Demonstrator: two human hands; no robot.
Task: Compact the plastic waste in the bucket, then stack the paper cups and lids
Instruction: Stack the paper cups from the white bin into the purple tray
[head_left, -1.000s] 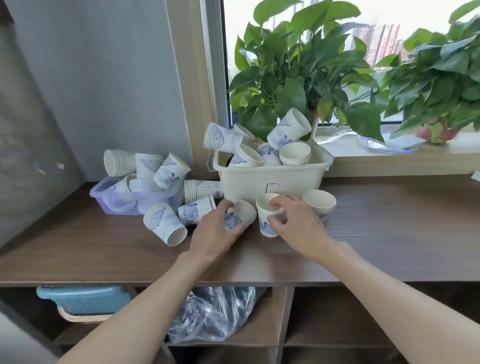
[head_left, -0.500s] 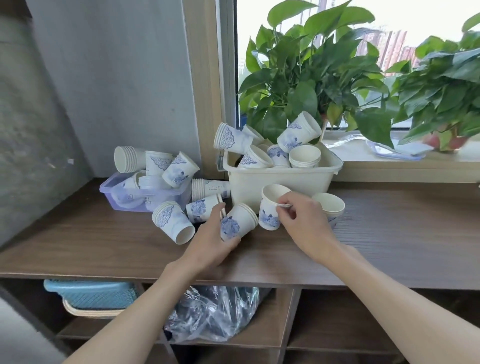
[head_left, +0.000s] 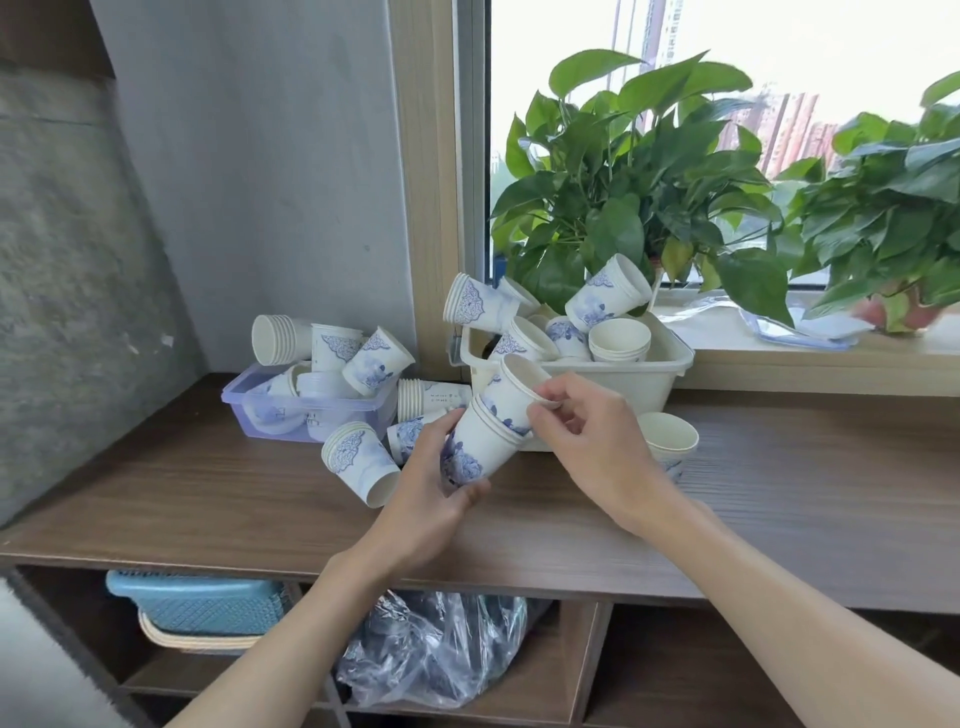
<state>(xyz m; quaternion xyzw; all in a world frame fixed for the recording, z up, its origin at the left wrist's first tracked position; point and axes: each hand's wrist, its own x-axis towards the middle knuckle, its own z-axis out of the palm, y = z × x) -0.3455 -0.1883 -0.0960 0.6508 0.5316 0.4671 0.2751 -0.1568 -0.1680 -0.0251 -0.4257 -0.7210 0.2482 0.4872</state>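
My left hand (head_left: 426, 499) grips a small stack of white paper cups with blue print (head_left: 480, 447), tilted, mouth up and to the right. My right hand (head_left: 587, 441) pinches the rim of a single paper cup (head_left: 517, 392) whose base sits partly inside that stack. Both are held above the wooden shelf top (head_left: 260, 509). More cups lie loose on the shelf (head_left: 358, 460) and fill the cream tub (head_left: 670, 369) and the clear lilac box (head_left: 244, 410). An upright cup (head_left: 670, 441) stands right of my right hand.
Two leafy potted plants (head_left: 623, 208) stand on the window sill behind the tub. Under the shelf are a crumpled clear plastic bag (head_left: 431, 654) and a blue basket (head_left: 197, 603) nested in a cream one. A grey wall closes the left side.
Both hands lifted their cups off the shelf and brought them together; the right hand's cup now sits partly in the left hand's stack. The camera has moved closer.
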